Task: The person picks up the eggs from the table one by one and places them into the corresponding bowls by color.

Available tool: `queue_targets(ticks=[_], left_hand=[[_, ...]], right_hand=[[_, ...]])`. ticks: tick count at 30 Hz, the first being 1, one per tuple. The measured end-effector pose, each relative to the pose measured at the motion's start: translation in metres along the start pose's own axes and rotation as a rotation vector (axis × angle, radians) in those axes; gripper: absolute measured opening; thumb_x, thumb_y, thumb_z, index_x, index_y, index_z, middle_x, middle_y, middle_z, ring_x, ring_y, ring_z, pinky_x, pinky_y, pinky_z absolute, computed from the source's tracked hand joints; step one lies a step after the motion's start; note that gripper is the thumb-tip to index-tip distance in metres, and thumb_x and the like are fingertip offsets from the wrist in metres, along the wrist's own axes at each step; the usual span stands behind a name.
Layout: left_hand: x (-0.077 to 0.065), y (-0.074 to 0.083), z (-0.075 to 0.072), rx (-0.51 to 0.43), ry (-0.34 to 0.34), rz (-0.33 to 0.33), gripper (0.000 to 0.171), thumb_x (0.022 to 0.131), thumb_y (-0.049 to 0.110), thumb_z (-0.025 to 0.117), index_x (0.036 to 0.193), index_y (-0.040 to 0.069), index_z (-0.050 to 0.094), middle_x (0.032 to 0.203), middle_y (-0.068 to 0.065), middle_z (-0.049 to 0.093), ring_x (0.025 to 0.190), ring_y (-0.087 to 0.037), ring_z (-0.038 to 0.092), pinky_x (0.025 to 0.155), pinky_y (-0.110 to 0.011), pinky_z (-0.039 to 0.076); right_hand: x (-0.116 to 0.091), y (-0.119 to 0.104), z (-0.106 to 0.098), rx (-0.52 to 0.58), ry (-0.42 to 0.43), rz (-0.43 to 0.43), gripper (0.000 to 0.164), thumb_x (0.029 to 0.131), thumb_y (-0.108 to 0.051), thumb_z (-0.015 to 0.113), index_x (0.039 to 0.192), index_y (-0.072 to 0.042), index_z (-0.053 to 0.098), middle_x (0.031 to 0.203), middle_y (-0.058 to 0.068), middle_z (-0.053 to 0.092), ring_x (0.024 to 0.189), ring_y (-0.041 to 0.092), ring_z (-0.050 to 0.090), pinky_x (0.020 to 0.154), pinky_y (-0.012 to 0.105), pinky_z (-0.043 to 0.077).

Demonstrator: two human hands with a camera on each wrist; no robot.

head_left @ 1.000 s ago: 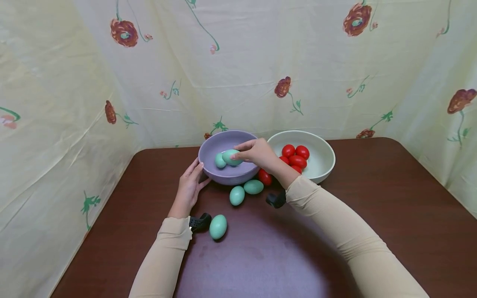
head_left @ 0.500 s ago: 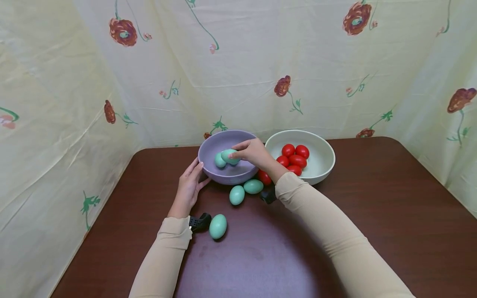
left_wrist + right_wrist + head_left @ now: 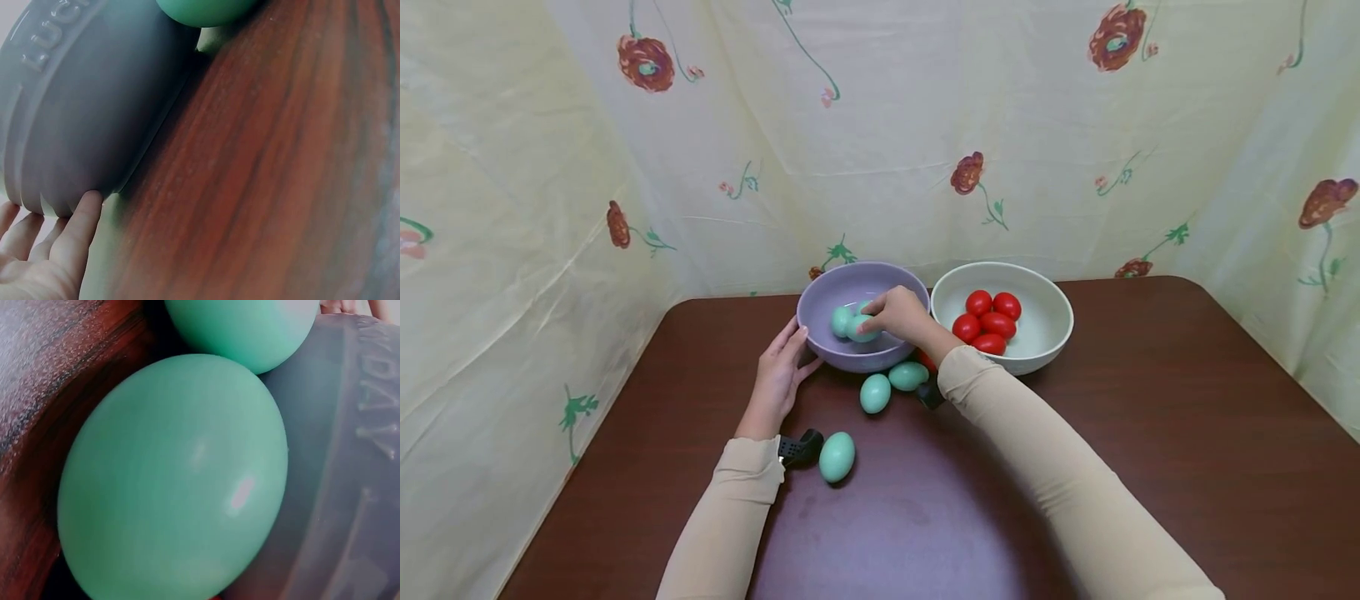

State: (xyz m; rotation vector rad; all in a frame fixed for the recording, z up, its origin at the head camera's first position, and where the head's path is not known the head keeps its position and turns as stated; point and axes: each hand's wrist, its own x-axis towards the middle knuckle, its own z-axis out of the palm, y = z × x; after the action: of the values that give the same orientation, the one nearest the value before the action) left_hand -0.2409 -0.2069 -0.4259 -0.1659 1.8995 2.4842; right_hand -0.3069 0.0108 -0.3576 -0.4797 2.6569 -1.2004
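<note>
– First, what lies nearest?

– A lone egg (image 3: 837, 457), green, on the brown table (image 3: 910, 533), just beside the black device (image 3: 801, 448) at the left wrist.

– And the left hand (image 3: 777, 375)?

– Its fingers are spread and nearly straight, their tips against the outer wall of the purple bowl (image 3: 820, 292), as the left wrist view confirms. To its right, two green eggs (image 3: 875, 393) lie side by side on the table in front of the bowl; a red egg (image 3: 927, 360) is partly hidden by the right arm (image 3: 1045, 467).

– Where is the right hand (image 3: 898, 315)?

– At the purple bowl, thumb and fingers pinching a held egg (image 3: 856, 329), also green, within the rim. Two further green eggs (image 3: 842, 320) lie inside, next to it; whether the held egg touches the bowl's floor cannot be told.

– Beyond?

– The white bowl (image 3: 1041, 329), just right of the purple one, containing five red eggs (image 3: 998, 324). Behind both hangs a flowered curtain (image 3: 865, 183).
</note>
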Motion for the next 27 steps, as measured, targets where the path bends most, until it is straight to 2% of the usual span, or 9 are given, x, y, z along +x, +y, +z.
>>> queue_targets(ticks=[6, 13, 27], left_hand=[[0.003, 0.0028, 0.0014, 0.003, -0.005, 0.027, 0.06, 0.102, 0.035, 0.057, 0.156, 0.022, 0.034, 0.161, 0.003, 0.035, 0.148, -0.013, 0.036, 0.112, -0.05, 0.041], [0.0007, 0.0005, 0.0013, -0.005, -0.001, -0.012, 0.06, 0.102, 0.033, 0.055, 0.157, 0.023, 0.032, 0.162, 0.004, 0.033, 0.148, -0.012, 0.034, 0.112, -0.048, 0.042], [0.0013, -0.0005, -0.0001, -0.013, -0.003, -0.01, 0.06, 0.102, 0.034, 0.057, 0.156, 0.023, 0.033, 0.161, 0.002, 0.035, 0.148, -0.013, 0.036, 0.112, -0.049, 0.041]], right_hand=[[0.0031, -0.0032, -0.0027, -0.041, 0.003, -0.008, 0.038, 0.078, -0.027, 0.086, 0.111, -0.009, 0.077, 0.109, 0.004, 0.077, 0.118, 0.022, 0.063, 0.101, 0.033, 0.051], [0.0033, -0.0004, -0.0004, -0.096, -0.05, -0.003, 0.04, 0.078, -0.03, 0.085, 0.111, -0.009, 0.077, 0.11, 0.004, 0.076, 0.118, 0.021, 0.062, 0.102, 0.033, 0.05], [0.004, -0.0007, 0.003, -0.147, -0.065, -0.015, 0.043, 0.076, -0.028, 0.087, 0.114, -0.01, 0.076, 0.114, 0.004, 0.075, 0.12, 0.02, 0.062, 0.104, 0.031, 0.049]])
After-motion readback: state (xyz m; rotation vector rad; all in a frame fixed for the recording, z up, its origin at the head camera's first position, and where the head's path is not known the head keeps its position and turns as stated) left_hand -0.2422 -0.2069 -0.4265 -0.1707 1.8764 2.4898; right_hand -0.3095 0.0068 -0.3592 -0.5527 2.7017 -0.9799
